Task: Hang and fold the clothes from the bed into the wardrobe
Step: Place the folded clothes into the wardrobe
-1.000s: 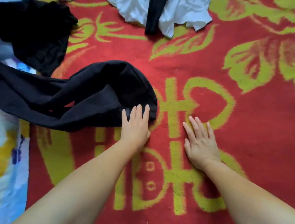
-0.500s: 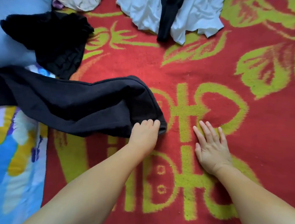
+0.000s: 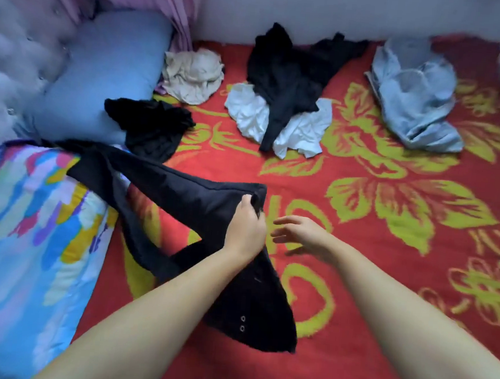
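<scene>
Black trousers [image 3: 199,206] gripped by left hand [image 3: 247,228]; right hand [image 3: 305,234] fingers spread, empty; white garment [image 3: 292,127] beyond.

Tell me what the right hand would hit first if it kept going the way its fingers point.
The right hand points left, fingers spread. It would probably first meet the left hand gripping the black garment, though depth between them is unclear.

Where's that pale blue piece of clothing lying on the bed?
The pale blue garment lies crumpled at the far right of the red blanket, near the wall, to the right of the black garment on the white one.
</scene>
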Demonstrator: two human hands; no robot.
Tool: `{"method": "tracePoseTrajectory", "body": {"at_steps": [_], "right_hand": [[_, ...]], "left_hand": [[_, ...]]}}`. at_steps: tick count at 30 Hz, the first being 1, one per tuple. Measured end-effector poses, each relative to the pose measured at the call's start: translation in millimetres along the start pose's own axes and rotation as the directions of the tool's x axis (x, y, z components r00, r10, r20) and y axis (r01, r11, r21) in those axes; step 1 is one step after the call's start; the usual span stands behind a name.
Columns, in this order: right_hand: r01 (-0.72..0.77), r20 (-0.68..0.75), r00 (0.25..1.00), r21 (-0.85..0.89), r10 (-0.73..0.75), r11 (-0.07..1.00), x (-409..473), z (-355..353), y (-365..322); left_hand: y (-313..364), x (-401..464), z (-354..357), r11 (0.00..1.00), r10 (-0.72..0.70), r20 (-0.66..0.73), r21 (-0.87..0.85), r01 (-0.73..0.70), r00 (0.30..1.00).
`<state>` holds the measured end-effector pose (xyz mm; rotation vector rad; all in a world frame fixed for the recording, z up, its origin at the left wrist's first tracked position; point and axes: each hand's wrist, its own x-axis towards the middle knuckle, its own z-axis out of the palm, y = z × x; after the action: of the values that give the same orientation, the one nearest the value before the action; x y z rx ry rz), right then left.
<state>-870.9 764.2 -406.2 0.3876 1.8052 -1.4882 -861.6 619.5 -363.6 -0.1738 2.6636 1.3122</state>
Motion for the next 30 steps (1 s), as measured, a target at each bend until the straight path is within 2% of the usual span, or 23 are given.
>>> {"method": "tracePoseTrajectory", "body": {"at_steps": [1,2,4,5,7,9,11,14,17,20,23,24,26,27,28,30], "right_hand": [[0.014,0.131,0.991,0.082,-0.025,0.997,-18.8,-2.5,-16.9],[0.032,0.259,0.964,0.089,-0.054,0.996,-34.8,-4.5,-30.1],[0.093,0.393,0.916,-0.014,-0.080,0.996,-61.3,-5.8,-49.6],[0.132,0.362,0.928,-0.102,-0.087,0.986,-70.9,-3.0,-53.5],[0.220,0.134,0.973,-0.310,-0.187,0.925,-79.8,4.2,-49.7],[0.255,-0.088,0.942,-0.447,-0.325,0.858,-79.5,4.1,-33.7],[0.249,-0.233,0.910,-0.353,-0.342,0.902,-77.7,-5.6,-10.0],[0.214,-0.396,0.890,-0.071,-0.225,0.974,-89.6,-34.7,18.4],[0.045,-0.420,0.904,-0.082,-0.075,0.996,-115.0,-78.9,49.7],[-0.158,-0.489,0.872,-0.333,-0.027,0.929,-143.0,-137.5,91.1],[-0.274,-0.677,0.721,-0.475,-0.149,0.836,-151.9,-196.3,136.0],[-0.279,-0.736,0.651,-0.457,-0.183,0.844,-149.2,-212.0,150.9],[-0.317,-0.827,0.540,-0.372,-0.156,0.872,-136.4,-233.0,178.6],[-0.351,-0.840,0.528,-0.350,-0.124,0.869,-126.6,-237.5,192.0],[-0.388,-0.826,0.556,-0.363,-0.099,0.847,-116.8,-237.1,204.6],[-0.413,-0.735,0.675,-0.443,-0.058,0.796,-97.6,-226.1,228.9]], "left_hand": [[19.6,-0.3,-7.8,0.999,-0.021,-0.004,-0.035,0.021,1.000],[35.4,0.4,-13.3,0.998,-0.037,0.005,-0.059,0.037,0.999],[61.7,-0.8,-22.4,0.996,-0.059,0.036,-0.070,0.061,0.998],[68.7,-2.0,-23.4,0.995,-0.078,0.064,-0.062,0.082,0.995],[73.7,-7.4,-19.8,0.994,-0.098,0.146,-0.038,0.105,0.984],[69.4,-16.1,-9.8,0.991,-0.073,0.242,-0.095,0.099,0.967],[65.2,-25.9,3.7,0.958,-0.038,0.330,-0.257,0.128,0.943],[61.3,-37.6,27.4,0.910,0.038,0.437,-0.386,0.150,0.899],[45.6,-43.2,56.9,0.942,0.047,0.481,-0.314,0.122,0.876],[19.9,-45.9,87.3,0.965,-0.036,0.482,-0.211,0.155,0.875],[-5.5,-51.6,122.5,0.979,-0.113,0.476,-0.097,0.180,0.872],[-12.9,-53.2,135.3,0.983,-0.131,0.474,-0.055,0.178,0.871],[-27.2,-57.2,159.6,0.985,-0.165,0.477,0.041,0.165,0.864],[-32.9,-59.2,170.6,0.985,-0.175,0.485,0.090,0.150,0.857],[-38.8,-60.8,180.6,0.981,-0.184,0.495,0.143,0.128,0.849],[-48.6,-63.5,197.1,0.968,-0.183,0.514,0.242,0.064,0.838]]}}
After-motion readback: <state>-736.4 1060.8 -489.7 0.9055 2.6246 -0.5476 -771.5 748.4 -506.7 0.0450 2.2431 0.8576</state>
